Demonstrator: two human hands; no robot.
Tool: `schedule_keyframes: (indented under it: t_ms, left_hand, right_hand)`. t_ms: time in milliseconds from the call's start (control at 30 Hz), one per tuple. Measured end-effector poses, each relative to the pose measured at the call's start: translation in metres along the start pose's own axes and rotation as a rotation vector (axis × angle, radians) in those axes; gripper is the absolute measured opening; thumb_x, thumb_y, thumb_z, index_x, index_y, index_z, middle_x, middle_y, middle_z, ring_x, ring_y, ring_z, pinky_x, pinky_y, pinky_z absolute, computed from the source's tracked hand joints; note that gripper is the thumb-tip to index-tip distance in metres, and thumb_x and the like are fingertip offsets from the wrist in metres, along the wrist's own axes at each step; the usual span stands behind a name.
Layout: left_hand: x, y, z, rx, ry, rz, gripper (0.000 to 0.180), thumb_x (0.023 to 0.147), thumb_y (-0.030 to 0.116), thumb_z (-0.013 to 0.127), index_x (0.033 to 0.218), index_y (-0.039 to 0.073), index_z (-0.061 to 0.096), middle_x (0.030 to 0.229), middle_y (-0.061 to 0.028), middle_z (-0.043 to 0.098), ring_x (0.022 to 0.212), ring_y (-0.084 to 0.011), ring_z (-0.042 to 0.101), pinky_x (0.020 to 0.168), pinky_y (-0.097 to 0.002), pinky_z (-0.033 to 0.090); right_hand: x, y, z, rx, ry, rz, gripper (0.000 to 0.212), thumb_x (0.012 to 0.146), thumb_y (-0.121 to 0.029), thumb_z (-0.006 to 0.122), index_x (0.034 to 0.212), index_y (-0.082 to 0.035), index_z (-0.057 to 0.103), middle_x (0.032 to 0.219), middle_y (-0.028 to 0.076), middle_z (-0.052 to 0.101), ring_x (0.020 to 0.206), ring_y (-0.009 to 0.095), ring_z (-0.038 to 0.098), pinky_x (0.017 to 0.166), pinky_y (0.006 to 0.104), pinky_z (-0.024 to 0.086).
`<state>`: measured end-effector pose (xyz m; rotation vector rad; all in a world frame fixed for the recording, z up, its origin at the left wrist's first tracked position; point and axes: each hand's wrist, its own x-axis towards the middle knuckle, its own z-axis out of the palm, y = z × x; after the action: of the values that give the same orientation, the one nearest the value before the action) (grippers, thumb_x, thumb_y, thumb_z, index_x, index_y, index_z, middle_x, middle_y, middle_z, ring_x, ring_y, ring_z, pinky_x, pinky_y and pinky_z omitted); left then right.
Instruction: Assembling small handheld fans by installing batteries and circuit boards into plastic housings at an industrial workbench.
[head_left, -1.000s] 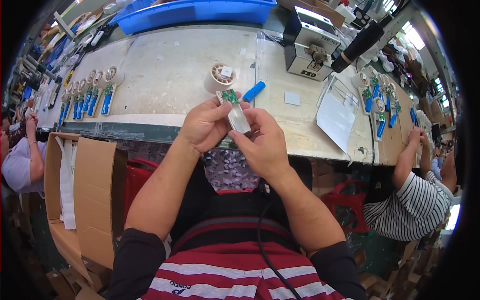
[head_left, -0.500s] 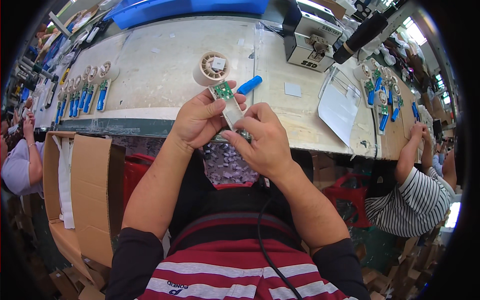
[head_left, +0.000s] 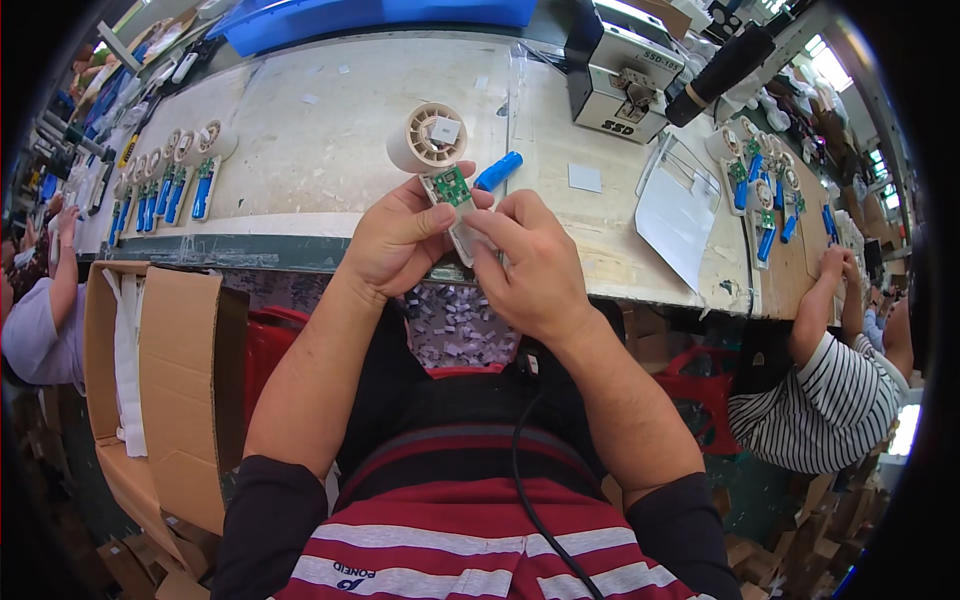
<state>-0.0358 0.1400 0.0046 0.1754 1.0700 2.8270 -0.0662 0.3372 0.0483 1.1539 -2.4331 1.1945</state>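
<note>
My left hand point(head_left: 400, 235) is closed round a white plastic fan handle housing point(head_left: 462, 236), held tilted just over the table's front edge. A green circuit board point(head_left: 449, 186) lies in its upper end. The thumb and fingers of my right hand point(head_left: 535, 255) are bent onto the right side and lower part of the housing; their tips partly cover a pale patch inside it. Beyond the housing sits a round cream fan head point(head_left: 412, 140) with a small white square point(head_left: 445, 130) on it. A blue cylindrical battery point(head_left: 499, 172) lies right of the board.
Similar fan units with blue batteries stand in rows at left point(head_left: 203, 190) and right point(head_left: 766, 235). A grey-black machine point(head_left: 622, 75), a white sheet point(head_left: 680, 225) and a white square pad point(head_left: 585, 178) are on the table. An open carton point(head_left: 180, 390) stands left; co-workers sit both sides.
My right hand has shifted slightly up along the housing, its thumb moving from the lower end toward the side. The fan head has moved a little to the right.
</note>
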Motion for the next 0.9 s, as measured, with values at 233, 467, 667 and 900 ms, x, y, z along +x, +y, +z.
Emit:
schedule_keyframes:
  t_ms: [233, 467, 667, 900]
  left_hand:
    - [0.000, -0.001, -0.001, -0.014, -0.009, 0.009, 0.064, 0.097, 0.005, 0.073, 0.154, 0.000, 0.045, 0.134, -0.0181, 0.067, 0.126, -0.0309, 0.065, 0.113, -0.0464, 0.050]
    - [-0.001, 0.000, 0.000, -0.024, -0.008, -0.027, 0.056, 0.098, -0.001, 0.069, 0.151, 0.003, 0.051, 0.131, -0.0159, 0.069, 0.124, -0.0272, 0.066, 0.110, -0.0445, 0.052]
    - [-0.002, -0.001, 0.001, 0.036, 0.024, -0.025, 0.056, 0.097, 0.000, 0.070, 0.150, 0.003, 0.052, 0.132, -0.0164, 0.069, 0.122, -0.0271, 0.067, 0.109, -0.0435, 0.053]
    - [-0.002, -0.002, 0.003, 0.035, 0.023, -0.005, 0.060, 0.096, 0.001, 0.072, 0.152, 0.002, 0.050, 0.131, -0.0169, 0.069, 0.123, -0.0275, 0.066, 0.109, -0.0443, 0.053]
  right_hand:
    - [-0.002, 0.006, -0.002, -0.104, -0.091, -0.085, 0.023, 0.081, 0.001, 0.067, 0.100, -0.009, 0.075, 0.092, 0.013, 0.060, 0.082, 0.034, 0.065, 0.071, 0.0455, 0.054]
    - [0.007, 0.007, -0.002, -0.068, -0.057, -0.095, 0.020, 0.082, 0.000, 0.068, 0.098, -0.010, 0.074, 0.089, 0.012, 0.060, 0.079, 0.034, 0.065, 0.071, 0.0448, 0.054]
    - [0.008, 0.011, -0.008, -0.058, -0.141, -0.088, 0.011, 0.082, -0.008, 0.070, 0.093, -0.009, 0.069, 0.090, 0.011, 0.060, 0.085, 0.033, 0.066, 0.071, 0.0462, 0.055]
    - [-0.008, 0.012, -0.007, 0.014, -0.157, -0.085, 0.012, 0.081, -0.007, 0.071, 0.093, -0.010, 0.074, 0.088, 0.009, 0.062, 0.084, 0.032, 0.067, 0.070, 0.0454, 0.056]
